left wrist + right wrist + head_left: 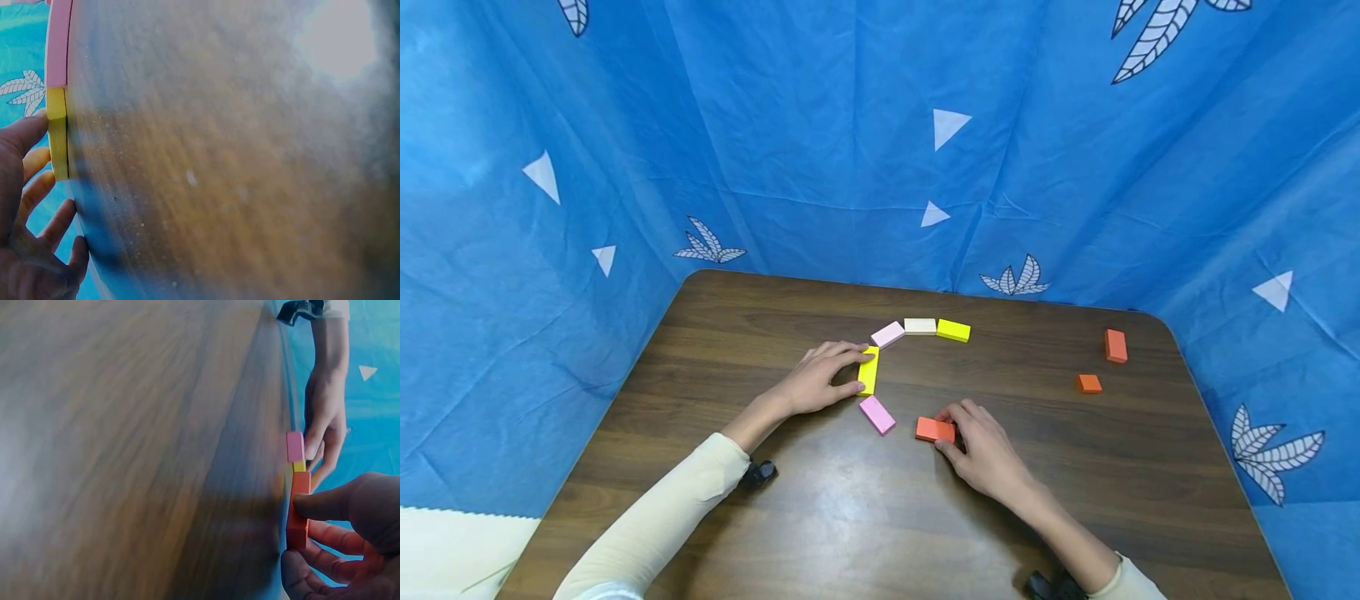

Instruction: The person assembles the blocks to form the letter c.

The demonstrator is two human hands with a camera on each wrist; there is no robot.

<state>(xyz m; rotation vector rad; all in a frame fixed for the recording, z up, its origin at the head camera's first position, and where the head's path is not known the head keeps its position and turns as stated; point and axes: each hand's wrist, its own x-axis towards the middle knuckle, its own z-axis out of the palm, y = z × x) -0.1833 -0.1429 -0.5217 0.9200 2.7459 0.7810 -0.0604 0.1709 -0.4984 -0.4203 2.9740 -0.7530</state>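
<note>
My left hand [818, 377] pinches a yellow block [868, 372], thumb near its front end and fingertips at its back end. A pink block [877, 415] lies just in front of the yellow one, close to its end. To the right, my right hand [988, 450] holds a red-orange block [934, 429] between thumb and fingers. In the right wrist view the thumb lies on the near face of that red-orange block [299, 512]. Behind the yellow block, a pale pink block [887, 334], a white block [920, 326] and a yellow-green block [953, 330] continue a curved row.
On the right side of the brown wooden table [820, 533] lie a red block [1116, 346] and a smaller orange block [1089, 383]. A blue patterned cloth [805, 167] hangs around the table's back and sides. Dark devices are strapped at both wrists.
</note>
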